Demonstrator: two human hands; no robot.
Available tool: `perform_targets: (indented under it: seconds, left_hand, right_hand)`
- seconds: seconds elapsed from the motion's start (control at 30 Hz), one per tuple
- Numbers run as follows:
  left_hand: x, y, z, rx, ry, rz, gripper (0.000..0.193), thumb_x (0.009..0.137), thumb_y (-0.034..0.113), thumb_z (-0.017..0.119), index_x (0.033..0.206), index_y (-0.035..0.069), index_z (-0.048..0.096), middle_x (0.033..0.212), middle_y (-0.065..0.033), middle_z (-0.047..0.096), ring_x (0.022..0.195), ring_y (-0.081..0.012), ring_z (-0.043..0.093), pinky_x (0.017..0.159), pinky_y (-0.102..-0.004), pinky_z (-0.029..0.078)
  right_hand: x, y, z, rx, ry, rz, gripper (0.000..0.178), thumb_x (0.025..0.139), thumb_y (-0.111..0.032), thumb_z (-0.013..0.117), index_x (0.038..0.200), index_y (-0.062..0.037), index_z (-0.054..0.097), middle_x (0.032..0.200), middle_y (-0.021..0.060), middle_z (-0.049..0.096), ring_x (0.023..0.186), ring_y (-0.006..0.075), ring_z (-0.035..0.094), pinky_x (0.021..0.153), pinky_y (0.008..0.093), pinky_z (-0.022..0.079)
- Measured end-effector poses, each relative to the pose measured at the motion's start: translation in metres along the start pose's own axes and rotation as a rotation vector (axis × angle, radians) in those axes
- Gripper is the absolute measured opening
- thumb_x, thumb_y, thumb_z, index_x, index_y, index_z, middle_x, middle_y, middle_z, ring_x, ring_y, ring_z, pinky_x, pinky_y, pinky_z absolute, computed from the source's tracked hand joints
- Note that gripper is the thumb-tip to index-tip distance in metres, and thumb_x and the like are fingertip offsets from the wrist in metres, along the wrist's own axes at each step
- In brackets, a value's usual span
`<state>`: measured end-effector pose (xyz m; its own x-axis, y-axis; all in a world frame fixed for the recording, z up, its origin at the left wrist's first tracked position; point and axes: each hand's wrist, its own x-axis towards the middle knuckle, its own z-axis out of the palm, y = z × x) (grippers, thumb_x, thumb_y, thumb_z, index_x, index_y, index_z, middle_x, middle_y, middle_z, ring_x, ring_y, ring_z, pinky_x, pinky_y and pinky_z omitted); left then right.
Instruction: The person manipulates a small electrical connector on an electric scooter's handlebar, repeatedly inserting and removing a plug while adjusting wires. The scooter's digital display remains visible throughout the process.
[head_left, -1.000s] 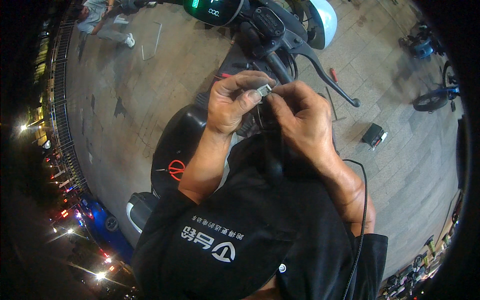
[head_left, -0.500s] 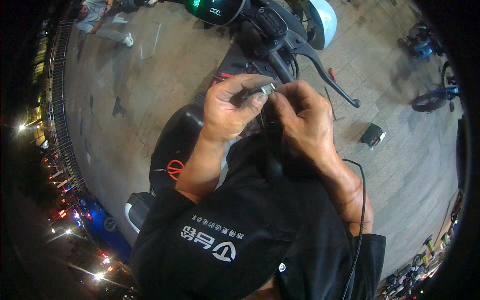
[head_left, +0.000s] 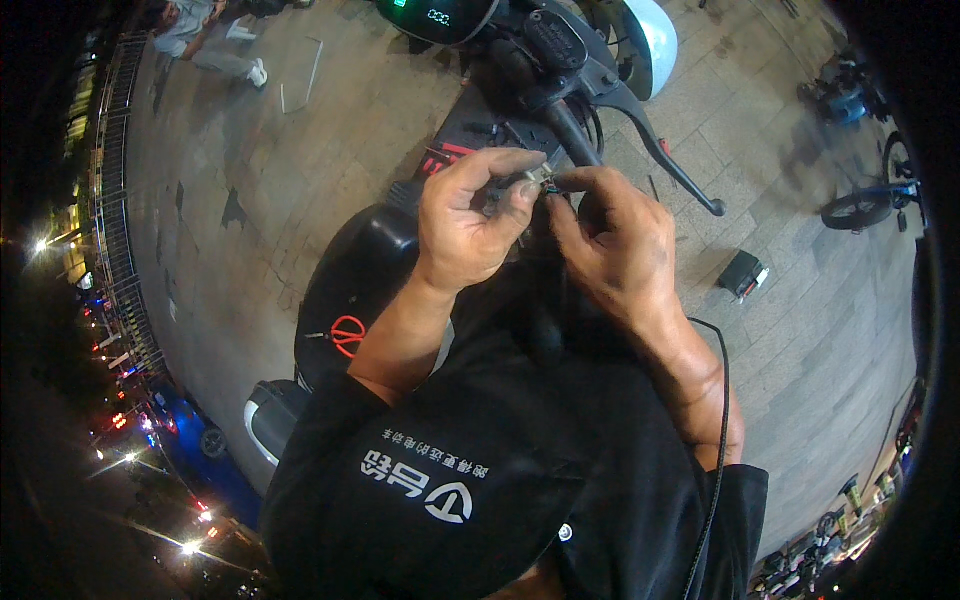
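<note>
Your left hand (head_left: 470, 215) and right hand (head_left: 610, 240) pinch a small connector (head_left: 540, 180) together above the scooter seat (head_left: 365, 265), just below the handlebar (head_left: 570, 125); it looks light, stiff and fiddly, so grip its body, not the thin wires.

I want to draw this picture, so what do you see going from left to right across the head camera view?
Red-handled scissors on the black scooter seat → left hand → small silver metal connector → right hand → small black box on the pavement → parked blue bicycle.
</note>
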<state>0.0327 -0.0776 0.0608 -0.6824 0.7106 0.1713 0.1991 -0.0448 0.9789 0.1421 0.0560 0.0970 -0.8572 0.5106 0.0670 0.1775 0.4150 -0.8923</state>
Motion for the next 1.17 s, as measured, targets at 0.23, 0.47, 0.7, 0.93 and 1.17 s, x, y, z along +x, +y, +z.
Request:
perform_targets:
  seconds: [0.23,0.47,0.7,0.93,1.17]
  left_hand:
    - [0.003,0.004,0.003,-0.237,0.015,-0.129,0.025,0.089,0.008,0.066,0.109,-0.005,0.062,0.103,-0.0107,0.066,0.095,-0.0144,0.062,0.087,-0.0262,0.049]
    - [0.007,0.001,0.000,-0.295,-0.020,-0.133,0.021,0.088,0.000,0.063,0.109,-0.003,0.063,0.098,-0.0055,0.065,0.091,-0.0110,0.061,0.084,-0.0244,0.048]
    - [0.010,-0.009,0.002,-0.326,-0.014,-0.099,0.023,0.087,0.008,0.066,0.106,-0.003,0.063,0.100,-0.0097,0.066,0.091,-0.0141,0.062,0.086,-0.0268,0.048]
    - [0.016,-0.012,-0.001,-0.346,-0.093,-0.084,0.019,0.087,0.000,0.063,0.106,-0.001,0.064,0.100,-0.0048,0.064,0.092,-0.0110,0.060,0.085,-0.0241,0.048]
    - [0.016,-0.014,-0.003,-0.422,-0.159,-0.057,0.030,0.084,0.018,0.069,0.107,-0.001,0.064,0.107,-0.0131,0.064,0.100,-0.0207,0.061,0.093,-0.0323,0.046]
  right_hand:
    - [0.004,0.004,0.004,-0.062,0.047,-0.090,0.018,0.079,-0.015,0.069,0.090,-0.0027,0.065,0.074,0.0178,0.064,0.067,0.0350,0.065,0.060,0.0395,0.052]
    - [0.004,0.005,0.004,-0.069,0.038,-0.066,0.017,0.080,-0.017,0.068,0.088,-0.0029,0.064,0.073,0.0187,0.064,0.067,0.0357,0.064,0.060,0.0411,0.051]
    - [0.007,0.003,0.001,-0.043,0.024,-0.036,0.017,0.080,-0.018,0.066,0.086,-0.0017,0.063,0.073,0.0190,0.065,0.066,0.0354,0.065,0.060,0.0408,0.051]
    - [0.008,0.003,-0.002,0.025,0.031,-0.007,0.017,0.079,-0.016,0.066,0.086,-0.0008,0.064,0.071,0.0188,0.065,0.065,0.0349,0.065,0.060,0.0387,0.052]
    - [0.008,-0.001,-0.009,0.037,-0.008,0.080,0.018,0.077,-0.017,0.068,0.086,-0.0014,0.065,0.074,0.0203,0.066,0.067,0.0337,0.067,0.063,0.0391,0.053]
